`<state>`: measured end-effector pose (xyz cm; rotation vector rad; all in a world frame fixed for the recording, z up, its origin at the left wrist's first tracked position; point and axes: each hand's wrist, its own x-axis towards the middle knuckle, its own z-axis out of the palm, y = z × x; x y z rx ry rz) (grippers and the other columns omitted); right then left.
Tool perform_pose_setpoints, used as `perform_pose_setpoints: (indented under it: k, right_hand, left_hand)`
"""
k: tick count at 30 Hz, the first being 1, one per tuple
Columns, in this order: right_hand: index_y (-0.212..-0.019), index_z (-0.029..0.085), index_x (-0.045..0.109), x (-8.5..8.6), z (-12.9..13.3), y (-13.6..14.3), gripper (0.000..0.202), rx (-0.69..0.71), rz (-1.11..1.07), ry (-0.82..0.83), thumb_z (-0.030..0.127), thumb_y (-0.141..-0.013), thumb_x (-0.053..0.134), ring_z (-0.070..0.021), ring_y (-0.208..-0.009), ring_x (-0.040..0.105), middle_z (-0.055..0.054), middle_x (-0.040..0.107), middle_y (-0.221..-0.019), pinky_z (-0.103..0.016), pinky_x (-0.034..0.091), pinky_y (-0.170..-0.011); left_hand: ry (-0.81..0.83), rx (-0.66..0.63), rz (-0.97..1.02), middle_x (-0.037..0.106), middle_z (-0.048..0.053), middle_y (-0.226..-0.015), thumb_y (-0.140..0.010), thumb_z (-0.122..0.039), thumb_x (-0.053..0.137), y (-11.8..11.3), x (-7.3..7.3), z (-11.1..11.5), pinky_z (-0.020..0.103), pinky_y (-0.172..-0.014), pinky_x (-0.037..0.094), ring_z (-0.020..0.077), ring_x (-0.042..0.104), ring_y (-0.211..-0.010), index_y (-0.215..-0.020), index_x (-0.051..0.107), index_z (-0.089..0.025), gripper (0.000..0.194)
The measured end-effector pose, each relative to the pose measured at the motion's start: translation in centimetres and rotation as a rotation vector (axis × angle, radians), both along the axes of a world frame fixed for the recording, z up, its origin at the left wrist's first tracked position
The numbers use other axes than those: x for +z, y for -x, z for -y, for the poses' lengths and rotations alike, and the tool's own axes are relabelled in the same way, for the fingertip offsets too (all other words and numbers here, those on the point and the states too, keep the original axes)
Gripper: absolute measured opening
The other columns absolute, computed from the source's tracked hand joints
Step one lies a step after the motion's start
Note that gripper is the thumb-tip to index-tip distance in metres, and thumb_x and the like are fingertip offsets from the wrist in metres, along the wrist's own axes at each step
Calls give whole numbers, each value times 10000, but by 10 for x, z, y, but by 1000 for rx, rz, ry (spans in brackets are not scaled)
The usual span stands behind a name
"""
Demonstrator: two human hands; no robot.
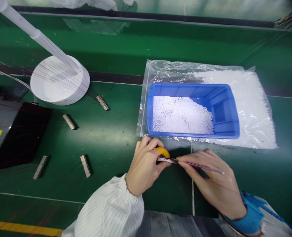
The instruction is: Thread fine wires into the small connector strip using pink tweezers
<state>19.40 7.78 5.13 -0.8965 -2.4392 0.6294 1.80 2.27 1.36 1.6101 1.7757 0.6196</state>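
Observation:
My left hand, with a yellow cover on one fingertip, pinches a small pale strip-like part just below the blue bin. A thin pinkish tool is gripped in my right hand, its tip meeting the right end of the small part. White beads fill much of the blue bin. Under the bin lies a clear bag full of white material. The details of the small part are partly hidden by my left fingers.
Several small ridged blocks lie on the green table at the left. Behind them stands a white round lamp base with a slanting pole. A black device with a yellow label sits at the far left. Thin dark red wires cross the left side.

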Motion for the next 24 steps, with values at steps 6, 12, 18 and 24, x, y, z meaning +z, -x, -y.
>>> perform_pose_setpoints:
  k: [6, 12, 18, 24]
  right_hand:
    - [-953, 201, 607, -1, 0, 1, 195, -7, 6, 11, 80, -801, 624, 29, -794, 529, 103, 645, -892, -182, 371, -719]
    - [-966, 199, 609, -2, 1, 1, 176, -15, 7, 1, 103, -818, 615, 24, -783, 519, 96, 643, -884, -179, 355, -700]
    - [-958, 192, 607, -4, 1, 4, 178, -5, 1, -8, 95, -810, 619, 16, -774, 525, 86, 644, -873, -180, 358, -686]
    - [-993, 200, 609, 7, -2, -6, 223, -11, -6, 8, 92, -799, 624, -4, -791, 557, 64, 653, -912, -190, 396, -700]
  left_hand:
    - [-54, -22, -32, 554, 14, -1024, -802, -360, 674, -1, -1, 1, 281, -793, 348, 124, 406, -956, -843, 653, -154, 211]
    - [-40, -20, -41, 555, 20, -1034, -801, -364, 674, 0, 0, 1, 277, -793, 341, 127, 408, -966, -848, 650, -146, 225]
    - [-18, -9, -22, 554, 21, -1021, -797, -381, 676, 0, 1, -1, 280, -799, 350, 121, 409, -946, -846, 643, -144, 244]
    - [-78, -22, -51, 536, 20, -1029, -810, -400, 658, -2, -5, 2, 272, -790, 372, 119, 406, -957, -881, 668, -178, 233]
